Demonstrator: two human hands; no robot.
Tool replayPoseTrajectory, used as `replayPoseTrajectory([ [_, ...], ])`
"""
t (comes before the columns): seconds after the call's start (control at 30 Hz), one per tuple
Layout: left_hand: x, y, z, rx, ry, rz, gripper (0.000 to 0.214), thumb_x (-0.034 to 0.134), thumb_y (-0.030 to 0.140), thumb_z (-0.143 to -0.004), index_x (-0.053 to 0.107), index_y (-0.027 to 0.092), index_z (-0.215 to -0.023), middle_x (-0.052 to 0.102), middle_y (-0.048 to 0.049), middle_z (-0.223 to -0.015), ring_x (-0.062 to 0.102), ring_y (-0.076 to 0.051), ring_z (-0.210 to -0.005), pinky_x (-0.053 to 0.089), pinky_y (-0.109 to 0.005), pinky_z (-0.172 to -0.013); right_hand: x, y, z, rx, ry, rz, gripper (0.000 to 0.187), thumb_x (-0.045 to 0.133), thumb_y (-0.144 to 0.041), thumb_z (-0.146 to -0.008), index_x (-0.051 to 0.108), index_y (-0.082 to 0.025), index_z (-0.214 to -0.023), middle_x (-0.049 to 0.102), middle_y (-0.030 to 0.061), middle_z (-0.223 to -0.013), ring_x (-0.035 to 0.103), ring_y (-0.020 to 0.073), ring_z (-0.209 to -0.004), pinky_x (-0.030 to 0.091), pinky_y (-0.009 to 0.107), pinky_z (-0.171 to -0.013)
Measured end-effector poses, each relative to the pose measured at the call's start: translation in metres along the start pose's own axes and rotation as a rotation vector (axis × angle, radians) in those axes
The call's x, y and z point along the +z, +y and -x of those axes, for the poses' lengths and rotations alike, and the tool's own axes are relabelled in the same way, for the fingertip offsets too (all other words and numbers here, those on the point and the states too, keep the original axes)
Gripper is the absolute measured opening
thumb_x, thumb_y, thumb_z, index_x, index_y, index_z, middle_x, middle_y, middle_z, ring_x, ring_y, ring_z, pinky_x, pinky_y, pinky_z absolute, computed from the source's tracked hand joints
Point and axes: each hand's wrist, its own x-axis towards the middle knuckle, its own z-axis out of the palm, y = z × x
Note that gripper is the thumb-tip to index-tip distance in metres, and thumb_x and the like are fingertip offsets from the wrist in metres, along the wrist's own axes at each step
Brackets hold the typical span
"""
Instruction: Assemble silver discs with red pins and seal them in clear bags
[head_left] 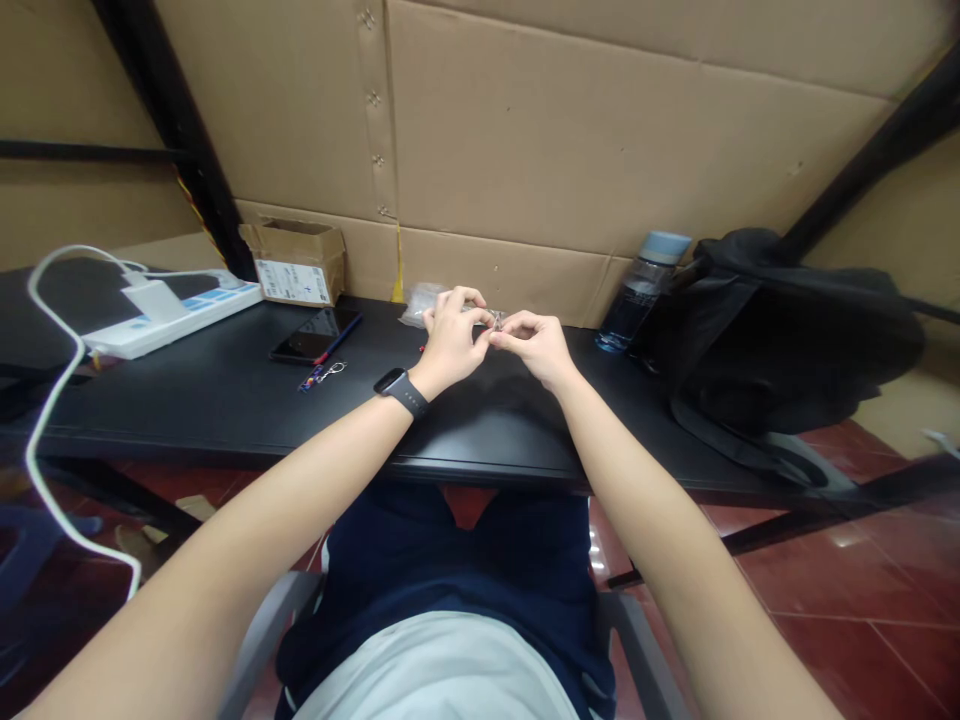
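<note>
My left hand and my right hand meet above the middle of a black table. Both pinch a small shiny metal piece between their fingertips; it is too small to name. A black watch sits on my left wrist. Just behind the hands lies a clear plastic bag against the cardboard wall. A small keychain lies on the table left of my left wrist.
A dark phone with a pen beside it lies at left. Further left are a white power strip with charger and cable, and a small cardboard box. A water bottle and black backpack stand at right.
</note>
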Motion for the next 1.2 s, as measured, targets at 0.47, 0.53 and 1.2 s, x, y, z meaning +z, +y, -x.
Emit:
replayPoseTrajectory([
  [0.47, 0.000, -0.003, 0.000, -0.095, 0.064, 0.069, 0.002, 0.071, 0.023, -0.088, 0.069, 0.023, -0.086, 0.062, -0.0074, -0.113, 0.054, -0.029, -0.111, 0.037, -0.048, -0.097, -0.003, -0.005, 0.000, 0.030, -0.005, -0.020, 0.036, 0.088, -0.048, -0.071, 0.082, -0.020, -0.094, 0.079, 0.0077, -0.093, 0.075, 0.0221, -0.073, 0.060, 0.035, -0.069],
  [0.53, 0.000, -0.004, 0.000, -0.092, 0.051, 0.077, 0.002, 0.070, 0.023, -0.088, 0.069, 0.023, -0.087, 0.062, -0.0074, -0.113, 0.054, -0.029, -0.111, 0.038, -0.048, -0.097, -0.002, -0.005, 0.000, 0.014, 0.015, -0.015, 0.036, 0.088, -0.049, -0.070, 0.082, -0.020, -0.091, 0.079, 0.0072, -0.091, 0.073, 0.0209, -0.069, 0.061, 0.037, -0.069],
  [1.2, -0.006, -0.019, -0.005, -0.096, -0.146, 0.140, 0.008, 0.067, 0.028, -0.091, 0.071, 0.021, -0.091, 0.060, -0.0059, -0.114, 0.053, -0.026, -0.113, 0.038, -0.044, -0.099, -0.002, -0.013, 0.003, -0.280, -0.077, 0.532, 0.025, 0.061, -0.043, -0.097, 0.070, -0.021, -0.091, 0.069, 0.0056, -0.092, 0.060, 0.0131, -0.056, 0.049, 0.028, -0.056],
])
